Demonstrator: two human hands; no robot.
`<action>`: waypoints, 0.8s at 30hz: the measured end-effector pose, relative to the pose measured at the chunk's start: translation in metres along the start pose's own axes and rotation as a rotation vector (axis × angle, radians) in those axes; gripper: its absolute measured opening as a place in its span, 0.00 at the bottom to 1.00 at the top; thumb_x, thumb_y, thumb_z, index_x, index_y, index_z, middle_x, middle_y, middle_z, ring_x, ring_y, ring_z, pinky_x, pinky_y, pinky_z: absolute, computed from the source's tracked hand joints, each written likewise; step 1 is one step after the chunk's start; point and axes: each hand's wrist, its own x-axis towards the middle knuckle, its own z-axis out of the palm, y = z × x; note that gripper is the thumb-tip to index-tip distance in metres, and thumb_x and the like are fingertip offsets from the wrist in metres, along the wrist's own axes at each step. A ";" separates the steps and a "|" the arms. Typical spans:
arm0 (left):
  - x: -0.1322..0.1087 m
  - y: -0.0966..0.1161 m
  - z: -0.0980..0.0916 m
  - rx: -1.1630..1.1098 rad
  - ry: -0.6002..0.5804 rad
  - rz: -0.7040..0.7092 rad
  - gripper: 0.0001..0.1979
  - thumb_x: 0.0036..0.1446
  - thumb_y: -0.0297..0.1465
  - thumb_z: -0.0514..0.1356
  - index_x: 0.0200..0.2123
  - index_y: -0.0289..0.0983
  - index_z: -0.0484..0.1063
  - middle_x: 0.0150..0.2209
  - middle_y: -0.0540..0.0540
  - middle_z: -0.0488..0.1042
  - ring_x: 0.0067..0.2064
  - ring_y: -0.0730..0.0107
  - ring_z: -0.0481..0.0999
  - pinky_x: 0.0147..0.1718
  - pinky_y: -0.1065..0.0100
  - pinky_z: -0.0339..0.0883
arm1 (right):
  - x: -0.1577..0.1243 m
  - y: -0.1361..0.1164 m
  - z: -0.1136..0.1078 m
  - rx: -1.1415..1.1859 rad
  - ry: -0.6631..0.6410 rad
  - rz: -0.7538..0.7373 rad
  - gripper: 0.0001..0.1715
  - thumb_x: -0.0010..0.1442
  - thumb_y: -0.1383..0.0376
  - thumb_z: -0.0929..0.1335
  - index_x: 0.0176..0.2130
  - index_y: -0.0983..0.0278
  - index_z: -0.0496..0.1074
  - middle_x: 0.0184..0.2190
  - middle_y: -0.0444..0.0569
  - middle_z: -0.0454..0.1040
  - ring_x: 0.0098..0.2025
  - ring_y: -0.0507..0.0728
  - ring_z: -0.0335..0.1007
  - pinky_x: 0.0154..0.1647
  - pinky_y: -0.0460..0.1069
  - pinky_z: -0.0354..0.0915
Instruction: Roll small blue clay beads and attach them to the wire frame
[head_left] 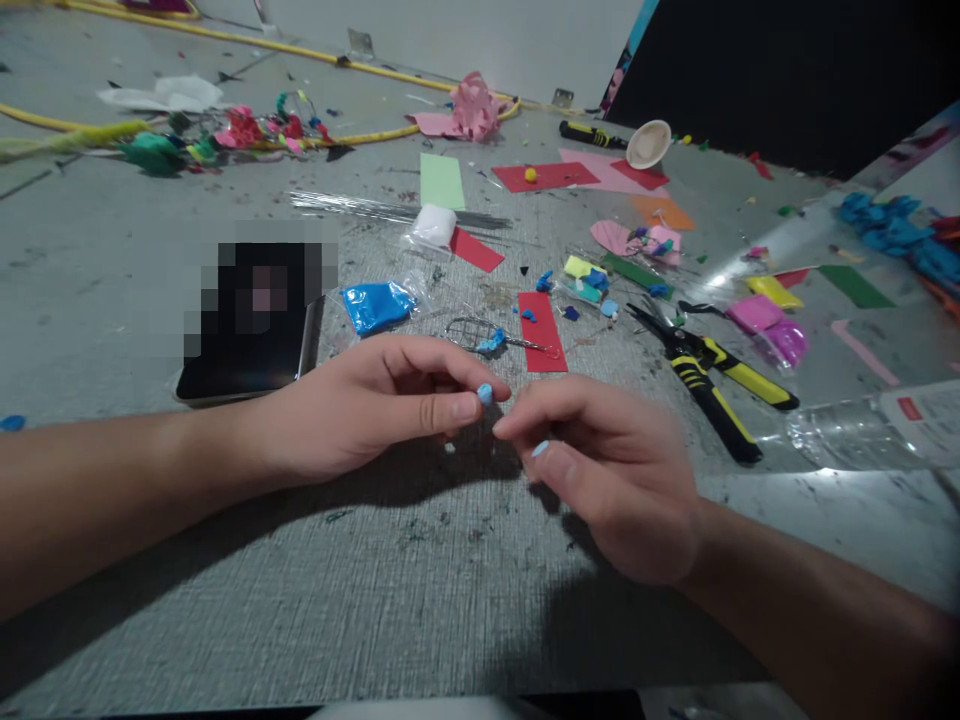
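Note:
Between the thumb and index finger of my left hand (397, 400) is a small light blue lump of clay (485, 394). Just to its right, my right hand (615, 470) has a small flat light blue piece (540, 449) at its thumb tip, with the thumb and index finger bent close to it. The two hands are near each other but apart, above the grey table (420, 600). Beyond the fingers lie a wire shape with blue clay on it (491, 341) and a red paper strip (542, 335). A bright blue clay packet (379, 306) is behind my left hand.
Yellow-black pliers (709, 385) and a clear bottle (862, 430) lie at right. A dark tablet-like device (244, 340) sits at left. Farther back are thin wires (360, 207), a white packet (435, 222), a paper cup (648, 145) and a yellow cord (247, 42).

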 end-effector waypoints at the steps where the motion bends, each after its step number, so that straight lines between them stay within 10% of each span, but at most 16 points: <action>1: 0.000 0.000 -0.001 0.000 0.003 -0.004 0.07 0.58 0.37 0.78 0.38 0.43 0.89 0.34 0.49 0.85 0.34 0.76 0.80 0.35 0.78 0.76 | 0.000 0.000 0.000 -0.020 0.025 -0.010 0.06 0.65 0.72 0.72 0.38 0.61 0.78 0.27 0.39 0.74 0.27 0.48 0.66 0.28 0.44 0.64; 24: 0.001 0.001 0.003 0.056 -0.032 0.093 0.07 0.60 0.27 0.76 0.40 0.45 0.90 0.41 0.49 0.88 0.41 0.74 0.85 0.45 0.79 0.78 | 0.002 0.002 0.002 -0.213 0.004 -0.047 0.10 0.70 0.68 0.70 0.34 0.63 0.76 0.24 0.40 0.72 0.25 0.49 0.67 0.26 0.44 0.65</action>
